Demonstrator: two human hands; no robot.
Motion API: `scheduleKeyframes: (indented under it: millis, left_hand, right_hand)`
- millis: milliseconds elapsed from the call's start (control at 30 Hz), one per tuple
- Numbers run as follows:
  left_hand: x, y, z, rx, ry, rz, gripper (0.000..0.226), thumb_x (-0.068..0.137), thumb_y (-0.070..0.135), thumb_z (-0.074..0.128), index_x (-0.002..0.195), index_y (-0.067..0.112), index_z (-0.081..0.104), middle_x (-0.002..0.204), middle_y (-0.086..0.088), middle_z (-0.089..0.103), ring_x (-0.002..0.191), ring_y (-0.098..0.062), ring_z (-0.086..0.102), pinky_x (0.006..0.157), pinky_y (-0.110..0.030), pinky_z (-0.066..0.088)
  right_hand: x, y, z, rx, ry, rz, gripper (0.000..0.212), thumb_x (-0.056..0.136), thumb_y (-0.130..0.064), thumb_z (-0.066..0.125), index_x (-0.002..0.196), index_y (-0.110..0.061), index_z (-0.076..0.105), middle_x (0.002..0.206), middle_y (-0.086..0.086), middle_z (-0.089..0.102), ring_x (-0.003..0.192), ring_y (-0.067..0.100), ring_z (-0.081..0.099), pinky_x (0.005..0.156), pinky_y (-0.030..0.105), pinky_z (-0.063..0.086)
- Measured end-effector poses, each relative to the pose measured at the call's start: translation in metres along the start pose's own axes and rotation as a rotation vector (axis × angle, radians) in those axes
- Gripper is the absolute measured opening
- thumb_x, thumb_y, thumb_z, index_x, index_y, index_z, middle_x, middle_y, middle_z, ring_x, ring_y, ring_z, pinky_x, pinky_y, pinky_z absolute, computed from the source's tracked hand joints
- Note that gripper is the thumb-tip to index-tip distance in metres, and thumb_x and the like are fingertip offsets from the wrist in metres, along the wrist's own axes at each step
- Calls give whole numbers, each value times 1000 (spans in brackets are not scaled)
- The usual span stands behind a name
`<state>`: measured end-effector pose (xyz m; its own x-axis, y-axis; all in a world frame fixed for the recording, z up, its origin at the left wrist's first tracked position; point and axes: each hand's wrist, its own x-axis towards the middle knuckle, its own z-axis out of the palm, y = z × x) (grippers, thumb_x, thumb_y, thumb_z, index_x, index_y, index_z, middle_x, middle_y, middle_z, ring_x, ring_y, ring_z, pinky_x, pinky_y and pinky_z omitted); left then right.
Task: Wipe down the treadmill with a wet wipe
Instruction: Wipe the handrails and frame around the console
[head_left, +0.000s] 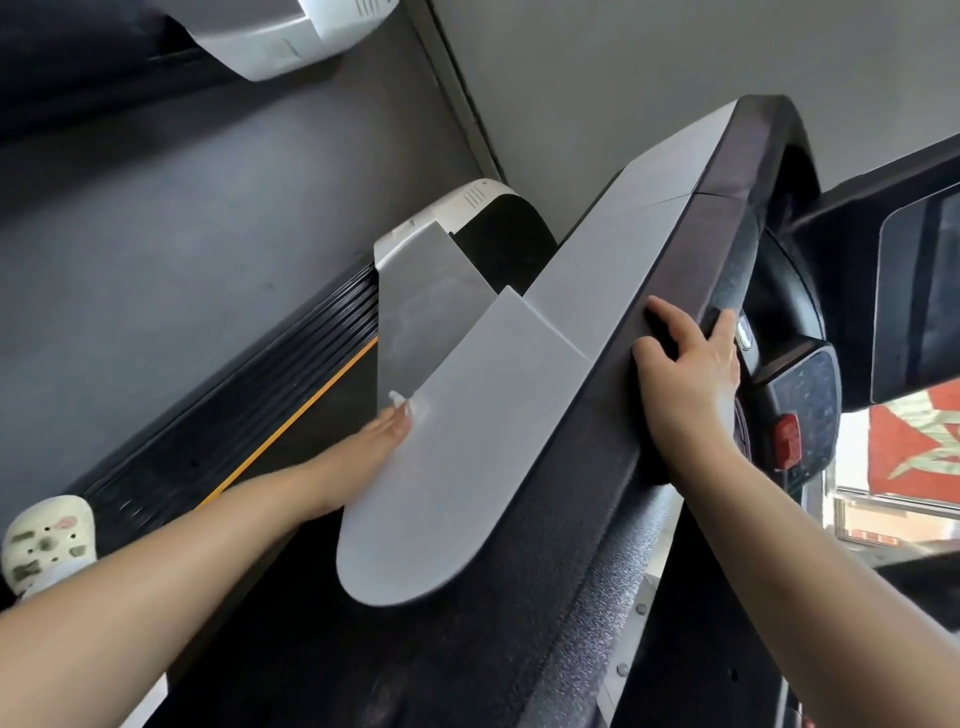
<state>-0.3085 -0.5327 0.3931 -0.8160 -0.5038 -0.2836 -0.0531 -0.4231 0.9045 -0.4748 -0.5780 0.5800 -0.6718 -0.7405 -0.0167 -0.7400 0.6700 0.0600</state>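
A dark grey floor (171, 218) and a pale grey wall (649, 67) formed the background, with a second machine's white housing (291, 36) at 11 o'clock in the view. The treadmill (519, 545) occupied the centre, its grey upright cover (519, 374) running on a long axis from 7 o'clock to 1 o'clock. The black ribbed side rail (249, 415), with a yellow stripe, ran along the cover's 9 o'clock side.

The left hand (382, 431) reached behind the cover's 9 o'clock edge and was largely hidden by it. A small white fold, probably the wet wipe (400, 401), showed at the fingertips, against the cover's lower panel (421, 322). Whether the left grip was flat on the wipe or pinching it could not be told from this view.

The right hand (685, 374) gripped the black handrail (737, 249), fingers curled over its 9 o'clock face and thumb on the far side. The console (800, 395), with its red stop button (787, 439), lay just beside this hand at 3 o'clock.

The wipe lay at 12 o'clock from the left hand, which was the nearer hand to it. Judged from this layout, the next stroke would follow the cover's long axis toward 1 o'clock, with the right hand serving as a brace. A light shoe (49, 540) stood at 8 o'clock.
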Motion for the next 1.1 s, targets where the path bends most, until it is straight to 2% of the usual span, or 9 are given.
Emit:
scheduleKeyframes:
  millis: [133, 267, 400, 567, 633, 700, 800, 967, 1100]
  left_hand:
    - [3, 24, 18, 12, 19, 147, 48, 104, 28, 17, 147, 19, -1, 154, 11, -2, 142, -6, -6, 106, -7, 2]
    - [-1, 55, 39, 113, -165, 259, 44, 90, 49, 12, 122, 46, -18, 135, 35, -27, 129, 19, -25, 99, 1, -15]
    - [20, 50, 24, 61, -104, 160, 46, 105, 27, 20, 137, 28, -13, 128, 34, -13, 136, 7, -9, 92, 7, -3]
    - [52, 31, 1, 51, -72, -112, 49, 104, 32, 10, 150, 20, -1, 157, 8, -6, 143, -6, -7, 117, -45, -3]
    - [51, 33, 6, 45, -66, -88, 50, 103, 33, 10, 150, 18, 1, 157, 7, -7, 143, -6, -9, 116, -36, -9]
    - [47, 47, 19, 22, -37, 36, 50, 103, 30, 13, 150, 17, 1, 155, 9, -8, 140, -1, -8, 101, -9, -7]
    - [31, 66, 34, 66, -123, 206, 56, 99, 35, 18, 147, 20, -6, 144, 19, -18, 136, 4, -16, 96, 1, -13]
    - [68, 41, 35, -108, -93, 108, 42, 88, 68, 19, 123, 59, -1, 131, 43, -7, 143, -2, -3, 110, -11, -3]
    - [64, 24, 6, -117, -39, -22, 45, 103, 34, 15, 143, 29, -4, 156, 12, 0, 140, 1, -2, 117, -30, -3]
  right_hand:
    - [1, -1, 1, -2, -5, 3, 47, 89, -23, 45, 132, -41, 49, 156, -3, 12, 142, 19, 13, 103, 32, 23]
    - [0, -2, 0, -9, -14, 14, 47, 90, -23, 45, 133, -42, 47, 157, -4, 8, 143, 18, 11, 104, 33, 23]
    - [-2, -2, 0, -10, -9, 17, 47, 89, -22, 44, 133, -42, 47, 158, -4, 7, 143, 18, 10, 106, 34, 23]
    - [-2, -3, -1, -5, -17, 27, 48, 89, -23, 45, 133, -42, 47, 157, -4, 8, 143, 18, 9, 107, 35, 22]
    - [-3, -3, -1, -5, -25, 29, 48, 89, -23, 44, 133, -42, 47, 157, -4, 7, 143, 19, 9, 109, 36, 21]
    - [-4, -4, -2, -10, -36, 31, 48, 90, -23, 44, 134, -42, 46, 158, -4, 6, 143, 19, 8, 110, 37, 20]
    - [-4, -5, -3, -14, -45, 40, 48, 90, -23, 44, 135, -42, 45, 159, -3, 2, 144, 19, 5, 111, 37, 18]
    - [-5, -6, -4, -5, -55, 40, 49, 91, -22, 44, 135, -43, 44, 159, -3, 0, 144, 19, 3, 113, 37, 15]
    - [-6, -6, -4, -1, -59, 41, 49, 91, -23, 44, 135, -43, 44, 159, -4, 0, 144, 18, 3, 112, 37, 16]
